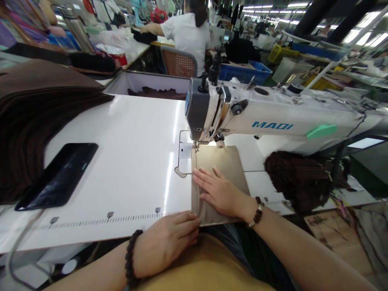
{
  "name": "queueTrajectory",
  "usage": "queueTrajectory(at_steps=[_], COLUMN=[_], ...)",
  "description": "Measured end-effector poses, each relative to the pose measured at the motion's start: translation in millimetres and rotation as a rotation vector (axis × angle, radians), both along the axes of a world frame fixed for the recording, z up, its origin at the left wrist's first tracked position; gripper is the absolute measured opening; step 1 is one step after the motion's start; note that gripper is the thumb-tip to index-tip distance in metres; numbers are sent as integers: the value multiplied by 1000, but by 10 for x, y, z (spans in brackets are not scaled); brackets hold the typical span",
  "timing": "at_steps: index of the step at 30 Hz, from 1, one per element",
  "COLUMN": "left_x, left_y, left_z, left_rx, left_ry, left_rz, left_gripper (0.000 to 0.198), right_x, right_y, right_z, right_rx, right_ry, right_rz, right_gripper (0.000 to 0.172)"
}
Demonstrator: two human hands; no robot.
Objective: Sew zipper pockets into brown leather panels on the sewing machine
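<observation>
A flat, brownish-grey piece of fabric (226,161) lies on the white bed of a sewing machine (273,109). Its far left edge runs under the presser foot (196,148). My right hand (220,192) rests flat on the piece with fingers spread, just on the near side of the needle area. At the near left corner of the fabric, my left hand (168,240) has its fingers closed over the table's front edge, pinching the material; the thumb is hidden. A fold or seam line runs along the fabric's left side.
A black phone (60,176) lies at left, beside a tall stack of dark brown pieces (39,101). Bunched dark brown pieces (300,178) sit right of the machine. Behind are a blue crate (245,72) and a seated person in a white shirt (189,36).
</observation>
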State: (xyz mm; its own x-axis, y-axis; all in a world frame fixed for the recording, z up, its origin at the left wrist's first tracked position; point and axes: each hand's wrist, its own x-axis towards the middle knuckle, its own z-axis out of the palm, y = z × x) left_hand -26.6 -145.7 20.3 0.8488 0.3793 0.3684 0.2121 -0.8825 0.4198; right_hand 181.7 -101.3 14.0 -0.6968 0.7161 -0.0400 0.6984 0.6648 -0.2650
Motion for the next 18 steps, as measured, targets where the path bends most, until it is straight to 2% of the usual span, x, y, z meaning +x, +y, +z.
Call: queueTrajectory(at_steps=[3, 5, 6, 8, 10, 12, 14, 16, 18], left_x=[-30, -48, -52, -49, -39, -33, -38, -47, -54], left_y=[51, 127, 165, 221, 240, 235, 226, 228, 242], left_z=[-6, -63, -113, -245, -393, -521, -612, -675, -727], left_rx=[-81, -45, 3, 119, 172, 192, 207, 217, 225], left_ry=[-52, -42, -16, 53, 131, 156, 136, 113, 87], left_rz=[125, 222, 237, 188, 163, 183, 182, 179, 196], left_gripper=[22, 23, 26, 28, 33, 37, 40, 41, 40], right_x=[-47, -85, -95, -58, 92, 366, 724, 1088, 1387], right_y=[-510, -790, -889, -998, -1013, -986, -951, -914, -866], right_z=[12, 16, 23, 60, 132, 227, 323, 404, 472], right_rx=[-143, -232, -258, -296, -300, -166, 159, 510, 717], right_ry=[47, 86, 120, 239, 447, 637, 658, 476, 265], right_rz=[70, 97, 90, 62, -31, -271, -623, -882, -1003], right_gripper=[50, 51, 50, 44, 39, 31, 23, 21, 22])
